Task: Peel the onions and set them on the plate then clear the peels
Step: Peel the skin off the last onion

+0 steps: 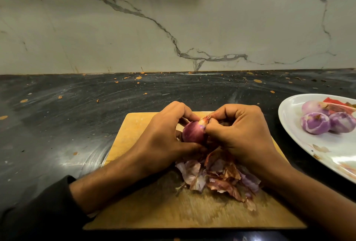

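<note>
left hand: my left hand curls round the red onion, thumb under it on the near side, fingers over the far side; grip closed on it
right hand: my right hand pinches the onion's tip and skin at its right end; grip closed on the same onion
onion: held just above the cutting board, between both my hands, still mostly in its dark purple skin, pale tip pointing up and right
peels: heap of peels on the board, just near of the onion, partly under my right wrist
plate: white plate at right on the desk, cut off by the frame edge, apart from the board
peeled onions: three peeled onions together on the far part of the plate, touching; something red behind them, can't tell what
desk: dark desk, orange specks, smeared
wall: marble wall at far side
sleeve: dark sleeve on my left arm
</note>
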Demonstrator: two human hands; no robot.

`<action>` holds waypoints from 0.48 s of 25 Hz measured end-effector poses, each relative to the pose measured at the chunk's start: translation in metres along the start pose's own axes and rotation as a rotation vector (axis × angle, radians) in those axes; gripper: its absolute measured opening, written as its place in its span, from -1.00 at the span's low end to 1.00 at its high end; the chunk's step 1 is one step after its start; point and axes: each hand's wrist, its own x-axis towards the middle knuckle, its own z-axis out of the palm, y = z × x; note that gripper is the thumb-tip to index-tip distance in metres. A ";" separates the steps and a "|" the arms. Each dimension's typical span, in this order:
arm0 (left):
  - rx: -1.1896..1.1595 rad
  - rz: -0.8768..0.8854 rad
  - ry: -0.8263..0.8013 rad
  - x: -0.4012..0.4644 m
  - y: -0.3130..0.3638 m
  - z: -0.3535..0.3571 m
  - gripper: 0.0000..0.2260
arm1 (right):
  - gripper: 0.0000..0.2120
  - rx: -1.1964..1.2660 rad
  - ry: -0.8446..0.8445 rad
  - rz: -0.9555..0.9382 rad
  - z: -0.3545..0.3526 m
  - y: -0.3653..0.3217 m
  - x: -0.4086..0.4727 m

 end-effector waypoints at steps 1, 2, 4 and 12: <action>-0.035 -0.020 -0.005 0.000 0.001 0.000 -0.57 | -0.89 0.009 0.006 0.004 0.000 0.001 0.001; -0.083 -0.043 -0.011 0.000 0.001 0.000 -0.57 | -0.89 0.022 0.012 0.006 -0.001 0.001 0.002; -0.205 -0.088 -0.042 0.000 0.003 -0.002 -0.58 | -0.89 0.065 0.018 0.003 -0.003 -0.001 0.002; -0.450 -0.148 -0.135 0.002 0.004 -0.007 -0.61 | -0.91 0.379 -0.045 0.231 -0.005 0.003 0.008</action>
